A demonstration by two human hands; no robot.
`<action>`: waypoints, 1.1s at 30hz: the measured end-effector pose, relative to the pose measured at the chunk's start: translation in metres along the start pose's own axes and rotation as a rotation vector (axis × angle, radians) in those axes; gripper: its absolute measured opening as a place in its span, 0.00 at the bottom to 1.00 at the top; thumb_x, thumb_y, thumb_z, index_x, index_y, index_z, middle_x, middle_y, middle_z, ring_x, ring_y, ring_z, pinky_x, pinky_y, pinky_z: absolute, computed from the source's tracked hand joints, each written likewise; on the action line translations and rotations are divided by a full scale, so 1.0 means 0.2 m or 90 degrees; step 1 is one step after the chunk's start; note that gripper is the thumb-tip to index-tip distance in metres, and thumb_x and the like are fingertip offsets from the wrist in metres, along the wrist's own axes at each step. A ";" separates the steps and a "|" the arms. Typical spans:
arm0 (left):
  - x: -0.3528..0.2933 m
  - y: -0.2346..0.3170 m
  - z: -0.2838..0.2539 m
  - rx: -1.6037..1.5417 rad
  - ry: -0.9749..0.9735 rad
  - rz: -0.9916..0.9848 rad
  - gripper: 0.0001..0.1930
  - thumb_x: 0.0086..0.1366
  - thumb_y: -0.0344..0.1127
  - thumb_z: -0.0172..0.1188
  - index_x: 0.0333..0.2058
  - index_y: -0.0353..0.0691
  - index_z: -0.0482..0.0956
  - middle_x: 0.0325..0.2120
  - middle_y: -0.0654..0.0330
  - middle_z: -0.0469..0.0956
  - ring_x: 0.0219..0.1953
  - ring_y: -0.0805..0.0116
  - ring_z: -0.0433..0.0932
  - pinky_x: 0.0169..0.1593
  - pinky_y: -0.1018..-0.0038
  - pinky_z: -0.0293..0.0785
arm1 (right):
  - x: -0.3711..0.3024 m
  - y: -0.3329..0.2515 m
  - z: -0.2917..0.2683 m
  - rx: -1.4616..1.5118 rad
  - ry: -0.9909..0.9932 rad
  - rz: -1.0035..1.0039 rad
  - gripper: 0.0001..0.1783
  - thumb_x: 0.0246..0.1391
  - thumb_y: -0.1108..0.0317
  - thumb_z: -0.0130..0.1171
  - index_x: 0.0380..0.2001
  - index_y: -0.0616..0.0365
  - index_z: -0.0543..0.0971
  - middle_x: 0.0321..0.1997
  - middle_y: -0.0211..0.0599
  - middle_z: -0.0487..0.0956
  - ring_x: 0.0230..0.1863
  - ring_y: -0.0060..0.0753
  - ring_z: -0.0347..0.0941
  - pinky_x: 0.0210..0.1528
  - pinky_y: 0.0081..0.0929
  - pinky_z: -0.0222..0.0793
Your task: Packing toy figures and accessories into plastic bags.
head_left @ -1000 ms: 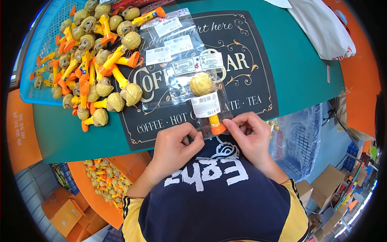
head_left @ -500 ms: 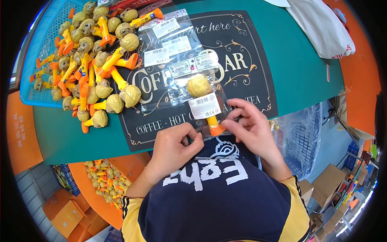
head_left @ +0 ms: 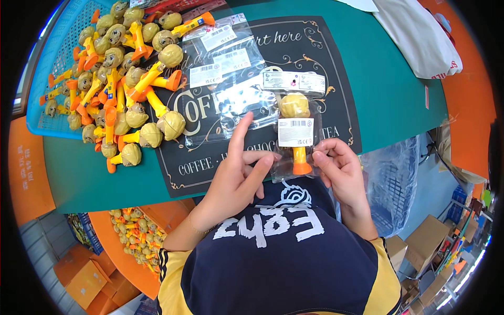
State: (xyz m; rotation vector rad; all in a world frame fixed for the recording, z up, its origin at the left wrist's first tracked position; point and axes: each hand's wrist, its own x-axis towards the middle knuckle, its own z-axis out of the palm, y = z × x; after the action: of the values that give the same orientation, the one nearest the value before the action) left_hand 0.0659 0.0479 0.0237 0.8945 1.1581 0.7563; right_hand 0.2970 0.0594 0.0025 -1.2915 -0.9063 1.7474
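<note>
A clear plastic bag (head_left: 286, 167) lies at the near edge of the mat, with a figure-headed toy (head_left: 295, 105) inside. The toy has a golden head and a yellow stem ending in an orange base; a white label (head_left: 295, 132) covers its middle. My right hand (head_left: 340, 167) pinches the bag's right edge between thumb and fingers. Beside the left edge is my left hand (head_left: 239, 165), index finger stretched forward and thumb apart, its fingertips near or touching the plastic. Left of it, several flat clear bags (head_left: 249, 102) with white labels overlap on the mat.
A light blue basket (head_left: 39, 118) at the left overflows with similar toys (head_left: 134, 115) onto the green table (head_left: 89, 181). Under my work lies a black printed mat (head_left: 336, 68). White cloth (head_left: 415, 42) sits at the far right. Below left, an orange container (head_left: 113, 252) holds more toys.
The bagged toy has shifted right, away from the flat bags, and its header strip now sits apart from them. My right hand has closed on its edge; my left index finger has straightened.
</note>
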 end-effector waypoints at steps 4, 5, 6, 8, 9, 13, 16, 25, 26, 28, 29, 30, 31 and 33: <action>0.06 -0.01 0.01 -0.008 -0.045 0.019 0.37 0.72 0.29 0.48 0.70 0.45 0.35 0.39 0.51 0.79 0.17 0.81 0.73 0.18 0.87 0.66 | -0.02 0.00 -0.04 -0.027 0.020 0.000 0.08 0.61 0.73 0.58 0.42 0.61 0.73 0.34 0.33 0.77 0.16 0.08 0.61 0.14 0.09 0.51; 0.08 -0.01 0.02 -0.023 -0.053 0.022 0.37 0.71 0.27 0.50 0.70 0.45 0.36 0.37 0.53 0.79 0.17 0.82 0.72 0.19 0.87 0.66 | -0.02 0.00 -0.05 -0.049 0.026 -0.004 0.08 0.61 0.73 0.58 0.42 0.61 0.73 0.33 0.33 0.77 0.16 0.08 0.61 0.13 0.09 0.50; 0.08 -0.01 0.03 -0.022 -0.053 0.021 0.37 0.71 0.27 0.50 0.70 0.45 0.36 0.37 0.53 0.79 0.17 0.82 0.72 0.19 0.87 0.66 | -0.02 0.01 -0.05 -0.048 0.025 -0.004 0.08 0.61 0.73 0.58 0.42 0.61 0.73 0.33 0.33 0.77 0.16 0.08 0.61 0.13 0.09 0.50; 0.10 0.00 0.06 0.040 -0.043 0.040 0.36 0.68 0.23 0.54 0.68 0.43 0.44 0.34 0.56 0.78 0.18 0.83 0.71 0.20 0.88 0.64 | -0.02 0.02 -0.06 -0.066 0.045 -0.030 0.08 0.61 0.73 0.58 0.42 0.61 0.72 0.33 0.33 0.77 0.14 0.08 0.60 0.13 0.09 0.49; 0.10 0.00 0.06 0.041 -0.043 0.040 0.36 0.68 0.23 0.54 0.68 0.43 0.44 0.34 0.56 0.78 0.18 0.83 0.71 0.20 0.88 0.64 | -0.03 0.01 -0.05 -0.065 0.046 -0.030 0.08 0.61 0.73 0.58 0.42 0.61 0.72 0.33 0.33 0.77 0.14 0.08 0.60 0.13 0.09 0.49; 0.12 -0.04 0.08 0.025 -0.041 0.055 0.25 0.65 0.22 0.58 0.58 0.39 0.61 0.33 0.59 0.77 0.20 0.85 0.71 0.21 0.88 0.63 | -0.03 0.03 -0.04 -0.204 0.138 -0.189 0.08 0.60 0.75 0.59 0.41 0.60 0.72 0.33 0.32 0.76 0.22 0.11 0.66 0.19 0.10 0.56; 0.11 -0.03 0.10 0.016 -0.036 -0.001 0.16 0.65 0.22 0.58 0.51 0.34 0.69 0.34 0.60 0.78 0.24 0.84 0.74 0.26 0.88 0.69 | -0.02 0.03 -0.06 -0.455 0.230 -0.413 0.09 0.56 0.74 0.62 0.40 0.59 0.75 0.34 0.34 0.77 0.36 0.24 0.72 0.33 0.19 0.66; 0.12 -0.06 0.14 -0.158 -0.048 0.054 0.17 0.66 0.22 0.56 0.53 0.32 0.68 0.36 0.59 0.79 0.40 0.74 0.80 0.43 0.79 0.79 | -0.02 0.04 -0.07 -0.831 -0.017 -0.640 0.23 0.47 0.51 0.67 0.46 0.47 0.84 0.55 0.21 0.80 0.69 0.52 0.61 0.71 0.64 0.23; 0.12 -0.07 0.14 -0.189 -0.047 0.056 0.18 0.67 0.23 0.55 0.55 0.32 0.67 0.37 0.59 0.79 0.42 0.74 0.80 0.44 0.77 0.80 | 0.00 0.04 -0.06 -0.830 -0.019 -0.642 0.23 0.47 0.51 0.67 0.46 0.47 0.84 0.55 0.21 0.80 0.69 0.52 0.61 0.71 0.64 0.23; 0.12 -0.07 0.12 -0.220 -0.044 0.060 0.19 0.68 0.23 0.54 0.57 0.33 0.66 0.39 0.58 0.79 0.44 0.73 0.79 0.46 0.75 0.81 | 0.02 0.04 -0.06 -0.884 -0.003 -0.657 0.19 0.49 0.55 0.66 0.47 0.40 0.84 0.56 0.20 0.79 0.69 0.50 0.60 0.71 0.65 0.24; 0.12 -0.06 0.11 -0.214 -0.043 0.048 0.19 0.69 0.25 0.52 0.58 0.33 0.65 0.40 0.58 0.78 0.45 0.72 0.79 0.47 0.73 0.81 | 0.03 0.04 -0.05 -0.884 -0.004 -0.659 0.19 0.49 0.55 0.66 0.47 0.40 0.84 0.56 0.20 0.79 0.69 0.50 0.60 0.71 0.65 0.24; 0.12 -0.05 0.10 -0.208 -0.041 0.035 0.19 0.70 0.26 0.50 0.59 0.34 0.65 0.42 0.58 0.78 0.47 0.71 0.78 0.47 0.72 0.81 | 0.04 0.04 -0.04 -0.896 0.007 -0.665 0.17 0.49 0.58 0.65 0.46 0.37 0.84 0.56 0.19 0.79 0.68 0.49 0.61 0.70 0.66 0.24; 0.11 -0.04 0.09 -0.208 -0.037 0.037 0.19 0.70 0.26 0.50 0.59 0.34 0.65 0.42 0.58 0.78 0.47 0.71 0.78 0.47 0.72 0.81 | 0.05 0.04 -0.02 -0.907 0.016 -0.673 0.17 0.49 0.61 0.65 0.44 0.33 0.85 0.56 0.18 0.79 0.68 0.48 0.61 0.70 0.66 0.25; 0.08 -0.02 0.06 -0.254 -0.067 -0.001 0.21 0.72 0.28 0.47 0.62 0.38 0.62 0.43 0.58 0.78 0.47 0.73 0.78 0.49 0.75 0.79 | 0.03 0.04 0.01 -0.904 0.000 -0.663 0.16 0.49 0.63 0.64 0.43 0.31 0.86 0.55 0.17 0.79 0.67 0.47 0.62 0.70 0.66 0.27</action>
State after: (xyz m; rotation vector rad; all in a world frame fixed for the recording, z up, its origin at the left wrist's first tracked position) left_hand 0.0807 0.0574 0.0153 0.5903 0.8736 0.8897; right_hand 0.2913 0.0613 -0.0074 -1.0909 -2.4155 0.1100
